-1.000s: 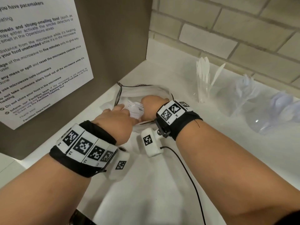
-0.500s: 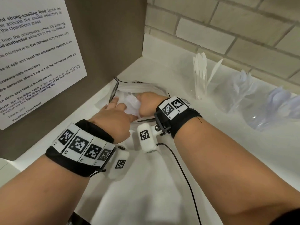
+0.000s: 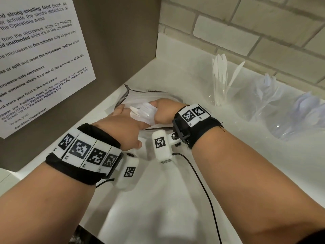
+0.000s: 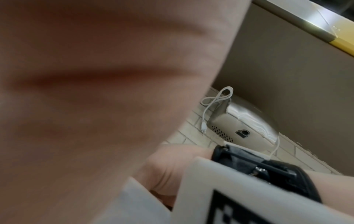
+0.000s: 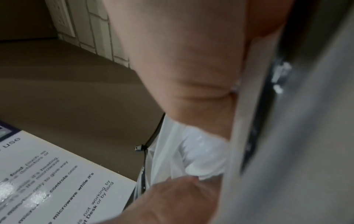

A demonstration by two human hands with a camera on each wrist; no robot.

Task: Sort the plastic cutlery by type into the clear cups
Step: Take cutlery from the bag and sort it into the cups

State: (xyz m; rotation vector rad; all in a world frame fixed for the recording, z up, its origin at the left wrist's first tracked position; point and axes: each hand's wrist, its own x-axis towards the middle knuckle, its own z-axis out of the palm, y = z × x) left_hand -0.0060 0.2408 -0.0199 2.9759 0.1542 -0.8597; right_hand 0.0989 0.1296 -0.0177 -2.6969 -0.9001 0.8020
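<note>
The white counter (image 3: 158,199) runs along a pale brick wall (image 3: 263,23), and a brown panel (image 3: 114,41) carrying a printed microwave notice (image 3: 35,59) stands at its far left. Taking the notice as the landmark, a clear zip bag (image 3: 140,95) with a dark zipper edge lies on the counter just below and to the right of it. Both hands reach into the bag's mouth.

The left hand (image 3: 123,125), nearer the notice, lies palm down with its fingers stretched forward into the bag; whether they hold anything cannot be told, as the fingertips are hidden. The right hand (image 3: 165,111), on the side away from the notice, is curled around a bunch of white plastic cutlery (image 3: 144,111) and grips it between the two hands.

Further right of the notice, three clear cups stand in a row by the wall: the nearest cup (image 3: 221,92) holds upright white knives (image 3: 219,67), the middle cup (image 3: 260,103) holds forks (image 3: 267,85), blurred, and the farthest cup (image 3: 295,120) holds what look like spoons (image 3: 307,104).

Black wristbands with square markers sit on both wrists, and a thin black cable (image 3: 202,182) trails from the right one.
</note>
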